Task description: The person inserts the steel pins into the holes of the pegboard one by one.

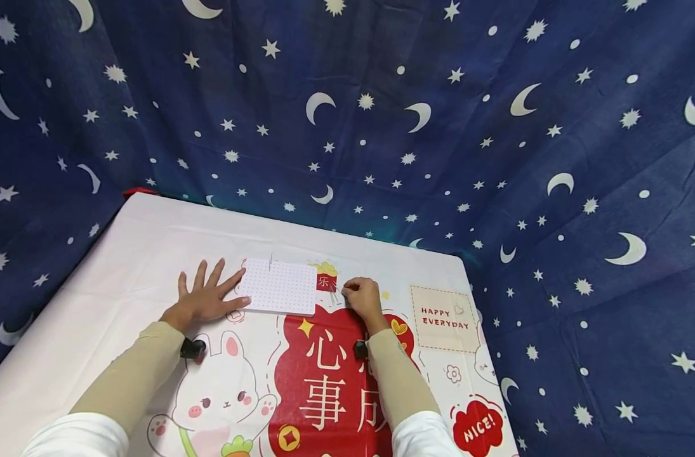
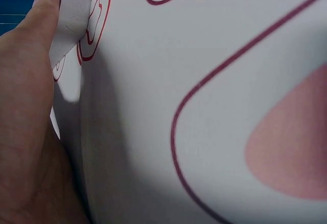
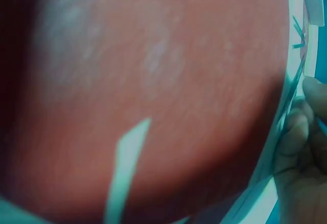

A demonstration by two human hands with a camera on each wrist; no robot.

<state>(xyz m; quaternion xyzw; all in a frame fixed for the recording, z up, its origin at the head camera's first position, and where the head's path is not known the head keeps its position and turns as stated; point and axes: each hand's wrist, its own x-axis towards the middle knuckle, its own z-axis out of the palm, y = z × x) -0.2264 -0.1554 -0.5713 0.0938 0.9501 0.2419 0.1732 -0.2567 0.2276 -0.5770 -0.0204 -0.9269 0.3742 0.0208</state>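
Observation:
A white pegboard [image 1: 280,287] with a grid of small holes lies on the printed tablecloth, and one thin pin [image 1: 270,260] stands upright near its back edge. My left hand [image 1: 207,300] is flat with spread fingers, its thumb and index fingertip at the board's left edge. In the left wrist view the thumb [image 2: 47,17] lies along the side of the board [image 2: 74,19]. To the right of the board, my right hand [image 1: 363,297] has its fingers curled low over the cloth, pinching at a thin dark pin [image 3: 295,81]. Several more thin pins [image 1: 332,297] lie beside its fingertips.
The table's cloth [image 1: 170,235] carries a printed rabbit, a red patch with characters and a "HAPPY EVERYDAY" panel [image 1: 444,317]. A dark blue curtain [image 1: 370,158] with moons and stars hangs behind and at both sides of the table.

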